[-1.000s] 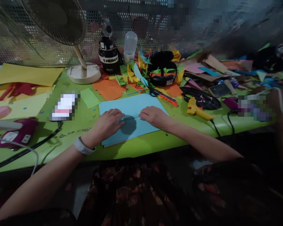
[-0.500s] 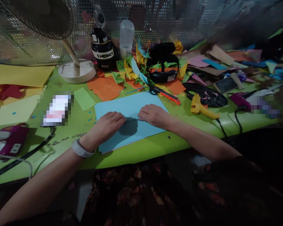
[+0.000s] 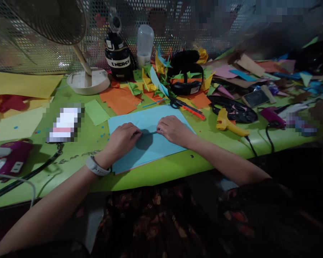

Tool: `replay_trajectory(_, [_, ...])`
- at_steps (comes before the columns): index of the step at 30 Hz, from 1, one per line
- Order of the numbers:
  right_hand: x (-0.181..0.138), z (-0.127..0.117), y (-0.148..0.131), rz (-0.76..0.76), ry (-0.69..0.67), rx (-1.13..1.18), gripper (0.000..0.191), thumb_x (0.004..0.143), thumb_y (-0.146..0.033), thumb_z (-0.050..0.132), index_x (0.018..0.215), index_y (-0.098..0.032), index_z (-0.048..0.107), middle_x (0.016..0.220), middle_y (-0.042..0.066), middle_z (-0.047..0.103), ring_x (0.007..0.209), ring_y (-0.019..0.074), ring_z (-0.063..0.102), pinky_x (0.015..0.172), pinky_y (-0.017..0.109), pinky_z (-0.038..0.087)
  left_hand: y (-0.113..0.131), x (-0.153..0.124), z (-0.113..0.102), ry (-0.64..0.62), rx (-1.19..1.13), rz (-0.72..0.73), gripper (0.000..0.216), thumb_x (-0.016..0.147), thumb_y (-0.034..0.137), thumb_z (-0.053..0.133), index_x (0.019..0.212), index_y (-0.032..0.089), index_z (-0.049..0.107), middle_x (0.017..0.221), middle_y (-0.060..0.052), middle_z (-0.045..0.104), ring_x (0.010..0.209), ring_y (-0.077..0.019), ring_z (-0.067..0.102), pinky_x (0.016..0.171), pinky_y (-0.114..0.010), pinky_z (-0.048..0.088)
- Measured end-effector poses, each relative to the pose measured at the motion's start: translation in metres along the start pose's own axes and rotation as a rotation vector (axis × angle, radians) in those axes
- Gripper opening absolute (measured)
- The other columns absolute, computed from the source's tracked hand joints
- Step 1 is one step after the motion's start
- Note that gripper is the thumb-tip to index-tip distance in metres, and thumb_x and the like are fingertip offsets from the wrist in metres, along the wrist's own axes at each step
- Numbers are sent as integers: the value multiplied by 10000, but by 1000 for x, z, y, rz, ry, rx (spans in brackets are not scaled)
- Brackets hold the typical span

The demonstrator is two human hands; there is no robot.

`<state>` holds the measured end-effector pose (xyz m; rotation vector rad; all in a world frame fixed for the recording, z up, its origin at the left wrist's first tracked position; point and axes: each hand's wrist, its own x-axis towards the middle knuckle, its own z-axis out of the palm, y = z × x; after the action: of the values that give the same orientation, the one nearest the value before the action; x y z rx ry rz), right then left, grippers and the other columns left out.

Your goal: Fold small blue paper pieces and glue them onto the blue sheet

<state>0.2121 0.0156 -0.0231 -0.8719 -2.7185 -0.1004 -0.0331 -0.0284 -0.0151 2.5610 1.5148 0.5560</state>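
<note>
Light-blue paper sheets (image 3: 161,152) lie stacked on the green table in front of me, with a thin reddish edge below them. Over their middle, a thin blue paper strip (image 3: 150,133), seemingly rolled or folded narrow, runs between my two hands. My left hand (image 3: 125,139), with a pale band on its wrist, pinches its left end between thumb and fingers. Curled fingers of my right hand (image 3: 170,128) close on its right end. The fingertips hide both ends, and a shadow falls on the sheet below.
Scissors (image 3: 187,107) with orange handles lie behind the sheets. To the right are a yellow glue gun (image 3: 228,123) and a black tray (image 3: 234,108). A phone (image 3: 66,123) and a fan base (image 3: 88,81) stand left. Paper scraps, a black bottle (image 3: 118,61) and an open case (image 3: 187,86) fill the back.
My left hand has turned and lifted slightly, its fingers now more curled into a pinch. The strip between the hands shows more clearly. My right hand has shifted slightly up.
</note>
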Motion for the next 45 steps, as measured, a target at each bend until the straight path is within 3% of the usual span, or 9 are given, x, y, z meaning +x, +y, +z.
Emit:
replay_trajectory(5, [4, 3, -1, 149, 23, 146, 199, 983, -326, 519, 932, -168, 628, 1086, 106, 651, 1072, 251, 532, 950, 388, 335, -7, 2, 0, 0, -219, -216, 232, 875, 414, 620, 833, 200, 699, 828, -34, 667, 746, -174, 593, 699, -305, 459])
replay_trajectory(9, [2, 2, -2, 213, 15, 186, 199, 969, -331, 528, 893, -176, 627, 1134, 115, 631, 1114, 267, 512, 981, 408, 347, -9, 1, 0, -28, -302, -278, 311, 845, 500, 640, 801, 199, 702, 790, -24, 656, 685, -152, 571, 641, -289, 431])
replay_trajectory(18, [-4, 1, 2, 251, -11, 270, 217, 949, -392, 544, 878, -200, 618, 1182, 106, 600, 1168, 279, 495, 1040, 445, 347, -24, -6, -22, -123, -55, -280, 341, 852, 521, 603, 751, 211, 702, 832, -57, 709, 762, -224, 646, 768, -386, 466])
replay_trajectory(20, [-4, 2, 3, 257, -7, 294, 208, 947, -388, 550, 875, -205, 616, 1184, 102, 598, 1167, 272, 498, 1049, 445, 343, -12, -9, -24, -17, 78, -249, 343, 903, 494, 547, 857, 205, 727, 942, -88, 731, 904, -270, 669, 927, -474, 434])
replay_trajectory(22, [-5, 4, 3, 259, 4, 309, 202, 945, -382, 552, 867, -206, 614, 1182, 97, 600, 1160, 269, 503, 1051, 451, 343, 7, -13, -19, 99, 158, -124, 391, 985, 440, 421, 1179, 211, 671, 1215, -102, 696, 1166, -273, 614, 1110, -508, 308])
replay_trajectory(25, [-5, 7, 4, 241, 30, 305, 202, 951, -371, 539, 862, -205, 613, 1185, 95, 602, 1157, 267, 510, 1053, 458, 343, 33, -19, 1, -17, 180, 98, 639, 1002, 543, 316, 1490, 136, 389, 1563, -158, 387, 1458, -271, 346, 1223, -514, 124])
replay_trajectory(31, [-4, 9, 5, 231, 54, 311, 186, 928, -362, 579, 828, -208, 608, 1163, 98, 613, 1173, 266, 507, 1056, 446, 348, 43, -21, 26, -146, 160, 56, 956, 894, 776, 219, 1543, 76, 260, 1606, -192, 262, 1505, -313, 218, 1229, -535, 111])
replay_trajectory(36, [-5, 12, 5, 242, 71, 308, 168, 923, -324, 562, 800, -213, 591, 1160, 103, 620, 1174, 270, 512, 1046, 457, 362, 43, -19, 21, -208, 151, 28, 995, 875, 798, 169, 1541, 65, 272, 1616, -188, 237, 1504, -316, 220, 1228, -516, 146])
replay_trajectory(45, [-6, 13, 5, 263, 79, 284, 210, 921, -361, 555, 794, -213, 630, 1221, 106, 628, 1360, 302, 411, 1121, 501, 308, 47, -21, 27, -167, 178, 9, 993, 869, 804, 192, 1541, 79, 281, 1607, -207, 256, 1501, -334, 225, 1216, -537, 167])
